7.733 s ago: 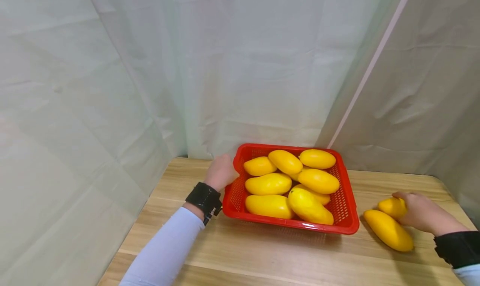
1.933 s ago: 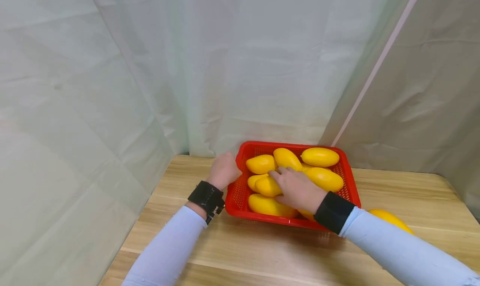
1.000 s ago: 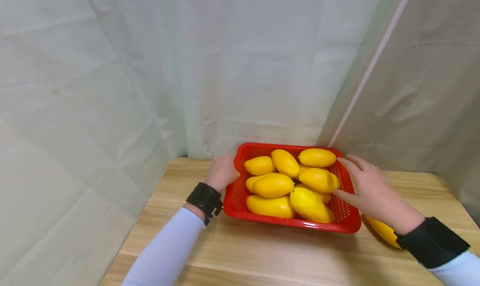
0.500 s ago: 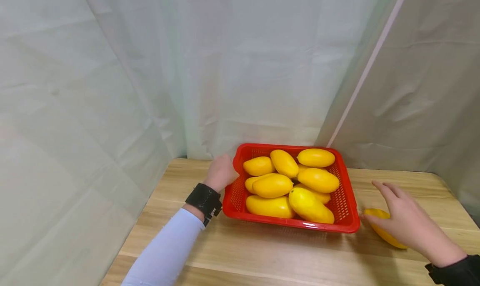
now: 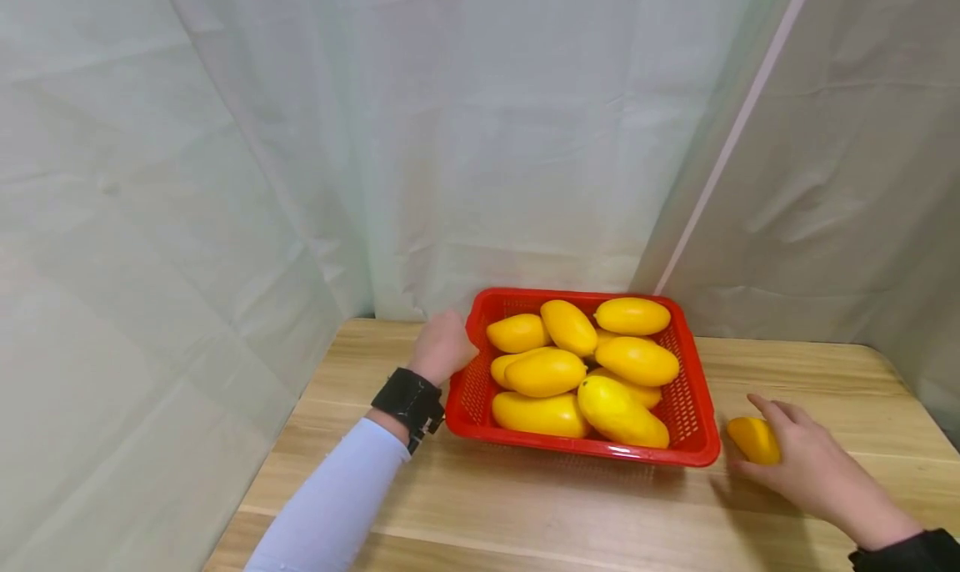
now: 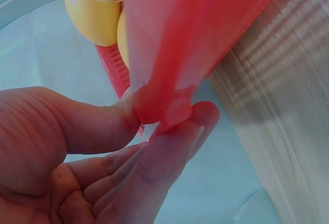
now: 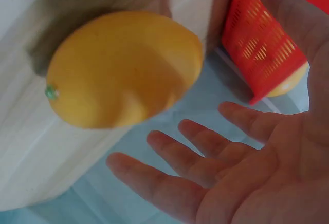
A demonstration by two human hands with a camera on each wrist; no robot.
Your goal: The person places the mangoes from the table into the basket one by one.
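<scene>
A red plastic basket point(image 5: 525, 438) holds several yellow mangoes point(image 5: 546, 373), some stacked on others. My left hand point(image 5: 442, 347) pinches the basket's left rim between thumb and fingers; the left wrist view shows the thumb point(image 6: 103, 126) against the red plastic. One mango point(image 5: 752, 440) lies on the table to the right of the basket. Over it hovers my right hand point(image 5: 817, 472), partly hiding it in the head view. In the right wrist view the whole mango point(image 7: 123, 70) shows, and the spread fingers point(image 7: 154, 188) stand apart from it.
The basket stands on a wood-grain table point(image 5: 465, 505), close to its back edge. Pale sheeting point(image 5: 510, 138) hangs behind the table and along both sides.
Earlier two mangoes lay right of the basket; my right hand carried one in, released it atop others, and returned to the other. Lately it has lowered over that mango. My left hand stayed put.
</scene>
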